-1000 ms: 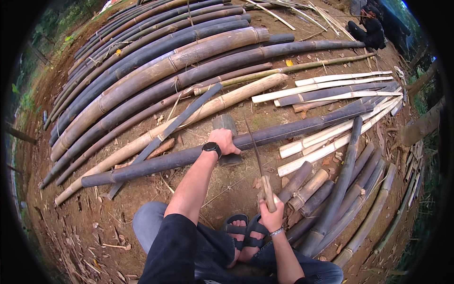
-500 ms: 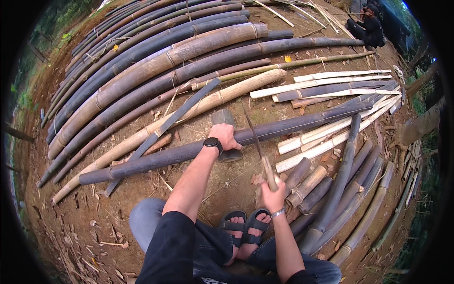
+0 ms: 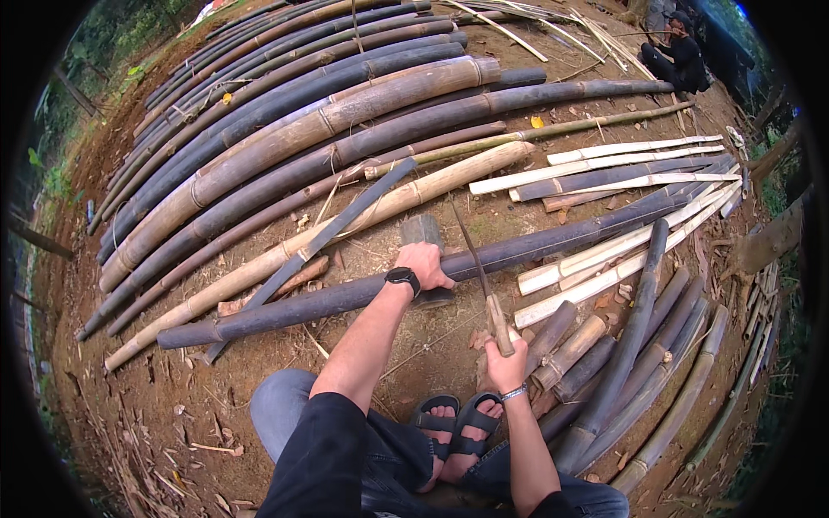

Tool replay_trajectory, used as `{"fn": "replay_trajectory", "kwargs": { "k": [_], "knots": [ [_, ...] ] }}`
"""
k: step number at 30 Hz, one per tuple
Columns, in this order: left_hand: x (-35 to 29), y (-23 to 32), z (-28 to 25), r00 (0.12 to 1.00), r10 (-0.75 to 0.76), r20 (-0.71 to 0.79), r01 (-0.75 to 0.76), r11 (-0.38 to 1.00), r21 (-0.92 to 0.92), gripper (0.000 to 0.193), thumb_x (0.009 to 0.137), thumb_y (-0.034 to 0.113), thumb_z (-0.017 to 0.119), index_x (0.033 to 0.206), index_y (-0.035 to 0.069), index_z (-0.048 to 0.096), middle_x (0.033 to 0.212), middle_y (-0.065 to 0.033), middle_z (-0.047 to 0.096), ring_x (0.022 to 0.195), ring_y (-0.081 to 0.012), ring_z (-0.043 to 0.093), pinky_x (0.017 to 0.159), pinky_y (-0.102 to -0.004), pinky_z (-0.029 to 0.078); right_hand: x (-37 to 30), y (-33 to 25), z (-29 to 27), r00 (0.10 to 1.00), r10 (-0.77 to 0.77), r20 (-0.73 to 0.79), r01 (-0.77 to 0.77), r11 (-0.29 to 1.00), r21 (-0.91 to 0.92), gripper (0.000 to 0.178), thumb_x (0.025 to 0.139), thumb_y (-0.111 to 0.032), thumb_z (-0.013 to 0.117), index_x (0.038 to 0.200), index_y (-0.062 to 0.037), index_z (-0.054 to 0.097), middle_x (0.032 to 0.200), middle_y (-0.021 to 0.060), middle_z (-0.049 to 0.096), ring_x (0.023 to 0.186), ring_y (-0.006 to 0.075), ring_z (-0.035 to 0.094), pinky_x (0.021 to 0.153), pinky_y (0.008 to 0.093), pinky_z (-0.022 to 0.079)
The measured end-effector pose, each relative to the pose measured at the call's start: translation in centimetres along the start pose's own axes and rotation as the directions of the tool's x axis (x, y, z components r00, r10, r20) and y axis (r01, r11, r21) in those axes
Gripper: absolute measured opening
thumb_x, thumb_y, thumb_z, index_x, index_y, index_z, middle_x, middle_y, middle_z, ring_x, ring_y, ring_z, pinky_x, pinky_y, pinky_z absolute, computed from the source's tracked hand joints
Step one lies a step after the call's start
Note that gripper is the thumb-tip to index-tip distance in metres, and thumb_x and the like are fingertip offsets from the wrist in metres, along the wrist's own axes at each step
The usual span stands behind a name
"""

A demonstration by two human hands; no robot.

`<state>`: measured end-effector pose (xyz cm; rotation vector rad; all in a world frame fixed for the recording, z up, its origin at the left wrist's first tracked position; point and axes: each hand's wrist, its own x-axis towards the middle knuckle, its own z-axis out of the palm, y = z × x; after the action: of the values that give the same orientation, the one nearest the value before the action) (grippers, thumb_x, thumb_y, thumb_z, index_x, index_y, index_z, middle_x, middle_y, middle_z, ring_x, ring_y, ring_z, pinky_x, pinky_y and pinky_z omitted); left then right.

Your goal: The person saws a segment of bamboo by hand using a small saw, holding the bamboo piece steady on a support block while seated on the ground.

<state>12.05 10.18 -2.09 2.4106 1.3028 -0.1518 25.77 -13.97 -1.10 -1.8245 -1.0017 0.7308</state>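
A long dark bamboo pole (image 3: 328, 299) lies slantwise in front of me, across a short round log (image 3: 420, 231). My left hand (image 3: 423, 262) is closed over the pole where it passes over the log, pressing from above. In my right hand (image 3: 506, 361) is the wooden handle of a handsaw (image 3: 496, 319), gripped with the fingers wrapped round it. Its thin dark blade, seen almost edge-on, crosses the pole just right of my left hand. Whether the blade has cut into the bamboo cannot be made out.
Beyond are rows of long bamboo poles (image 3: 259, 155) and a tan pole (image 3: 354, 223). Pale split strips (image 3: 604, 283) lie at right. Short cut pieces (image 3: 569, 352) and dark poles (image 3: 604, 388) sit by my right arm. A seated person (image 3: 680, 53) is at far right.
The view has shifted slightly, so everything appears a little lower and farther right. Both hands keep their grips, and the saw stays across the pole with little visible movement.
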Motion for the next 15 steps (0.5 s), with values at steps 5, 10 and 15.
{"fn": "replay_trajectory", "kwargs": {
  "k": [5,10,15],
  "knots": [
    [0.7,-1.9,-0.4,1.000,0.014,-0.025,-0.015,1.000,-0.018,0.059,0.059,0.057,0.082,0.090,0.007,0.079,0.089,-0.0178,0.075,0.085,-0.0343,0.072,0.080,-0.0440,0.057,-6.8,0.0,-1.7,1.000,0.000,-0.019,0.002,0.996,0.087,0.014,0.084,-0.011,0.067,0.091,0.0014,0.065,0.067,0.0142,0.064,0.062,0.0208,0.063,0.059,0.0385,0.047],
    [1.1,-0.7,-0.5,0.999,0.034,-0.007,-0.034,0.999,-0.006,0.060,0.059,0.056,0.081,0.092,0.006,0.078,0.089,-0.0180,0.075,0.087,-0.0344,0.072,0.081,-0.0439,0.057,-0.4,0.0,-0.8,1.000,0.014,-0.001,-0.014,0.997,0.075,0.015,0.082,-0.009,0.068,0.092,0.0022,0.065,0.069,0.0145,0.063,0.060,0.0186,0.061,0.059,0.0373,0.048],
    [0.9,-1.6,-0.8,0.999,0.024,-0.026,-0.025,0.999,-0.043,0.061,0.060,0.057,0.082,0.095,0.007,0.077,0.089,-0.0188,0.075,0.087,-0.0346,0.072,0.082,-0.0439,0.057,-6.2,-0.8,-2.4,1.000,-0.006,0.003,0.006,0.999,0.036,0.017,0.082,-0.008,0.067,0.096,0.0027,0.066,0.067,0.0148,0.062,0.061,0.0203,0.063,0.060,0.0389,0.049]
  ]
}}
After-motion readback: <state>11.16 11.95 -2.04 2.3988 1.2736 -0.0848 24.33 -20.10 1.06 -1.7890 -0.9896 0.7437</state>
